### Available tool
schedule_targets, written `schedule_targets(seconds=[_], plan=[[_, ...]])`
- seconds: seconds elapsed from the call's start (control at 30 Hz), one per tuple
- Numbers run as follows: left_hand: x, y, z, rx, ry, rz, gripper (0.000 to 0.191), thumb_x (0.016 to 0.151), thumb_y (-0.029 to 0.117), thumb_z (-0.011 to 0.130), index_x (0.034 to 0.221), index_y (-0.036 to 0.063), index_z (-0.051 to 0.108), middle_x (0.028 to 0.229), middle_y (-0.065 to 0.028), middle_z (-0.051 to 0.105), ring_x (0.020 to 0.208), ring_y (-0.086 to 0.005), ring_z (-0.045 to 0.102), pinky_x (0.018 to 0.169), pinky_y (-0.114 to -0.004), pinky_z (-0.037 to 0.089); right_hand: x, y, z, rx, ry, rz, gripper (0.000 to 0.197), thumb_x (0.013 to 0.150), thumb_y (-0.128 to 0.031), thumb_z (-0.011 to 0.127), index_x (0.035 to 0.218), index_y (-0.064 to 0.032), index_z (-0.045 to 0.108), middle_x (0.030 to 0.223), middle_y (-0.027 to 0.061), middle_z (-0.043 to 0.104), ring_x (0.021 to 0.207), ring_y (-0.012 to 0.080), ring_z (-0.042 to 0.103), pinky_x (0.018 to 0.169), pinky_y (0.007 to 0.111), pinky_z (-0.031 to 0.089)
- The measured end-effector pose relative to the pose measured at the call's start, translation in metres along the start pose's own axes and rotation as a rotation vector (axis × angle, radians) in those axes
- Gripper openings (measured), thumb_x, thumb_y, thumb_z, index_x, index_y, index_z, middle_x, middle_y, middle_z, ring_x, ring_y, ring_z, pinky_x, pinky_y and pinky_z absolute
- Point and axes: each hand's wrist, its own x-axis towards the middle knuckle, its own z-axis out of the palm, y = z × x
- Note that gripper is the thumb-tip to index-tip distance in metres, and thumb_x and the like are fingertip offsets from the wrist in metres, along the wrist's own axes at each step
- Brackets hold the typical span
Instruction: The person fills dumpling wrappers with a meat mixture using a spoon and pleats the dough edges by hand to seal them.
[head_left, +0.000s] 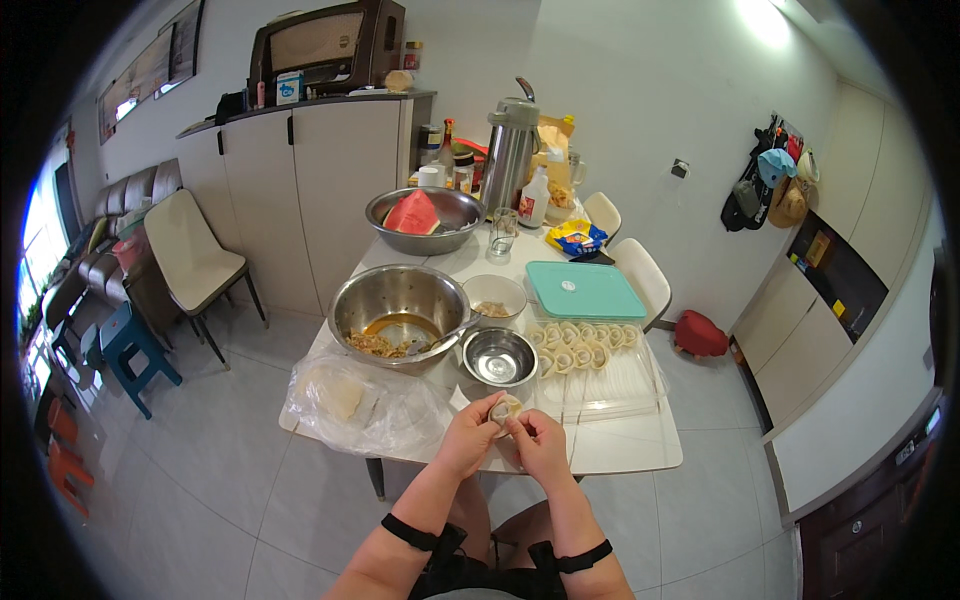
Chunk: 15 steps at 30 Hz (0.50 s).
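Observation:
Between my left hand and my right hand is a folded dumpling, its wrapper pinched by the fingers of both. Just beyond them stands a small steel bowl, apparently holding clear liquid. To the left, a large steel basin contains ground filling and a spoon. A plastic bag with a stack of pale wrappers lies at the near left. Several finished dumplings sit in rows on a clear plastic tray to the right.
A teal lid lies behind the tray, beside a glass bowl. Farther back are a basin with a watermelon piece, a drinking glass, a white bottle and a steel airpot. White chairs flank the table's right side.

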Motion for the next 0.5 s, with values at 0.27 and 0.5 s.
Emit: schedule_targets(seconds=[0.27, 0.5], plan=[[-0.003, 0.007, 0.004, -0.014, 0.011, -0.025, 0.047, 0.085, -0.008, 0.049, 0.132, -0.0057, 0.043, 0.116, -0.0087, 0.056, 0.099, -0.0135, 0.055, 0.086, -0.024, 0.044, 0.002, -0.013, -0.001, 0.124, -0.012, 0.214, 0.02, 0.089, -0.02, 0.063, 0.08, -0.002, 0.06, 0.06, 0.0011, 0.055, 0.046, 0.007, 0.048, 0.042, 0.023, 0.037], [0.0, 0.004, 0.003, 0.014, 0.034, -0.045, 0.048, 0.084, -0.012, 0.046, 0.131, -0.005, 0.044, 0.123, -0.0138, 0.054, 0.111, -0.0202, 0.054, 0.096, -0.031, 0.043, 0.006, 0.015, -0.003, -0.098, 0.037, -0.086, 0.022, 0.092, -0.02, 0.057, 0.083, -0.0005, 0.06, 0.059, 0.0005, 0.053, 0.045, 0.0075, 0.048, 0.041, 0.024, 0.037]])
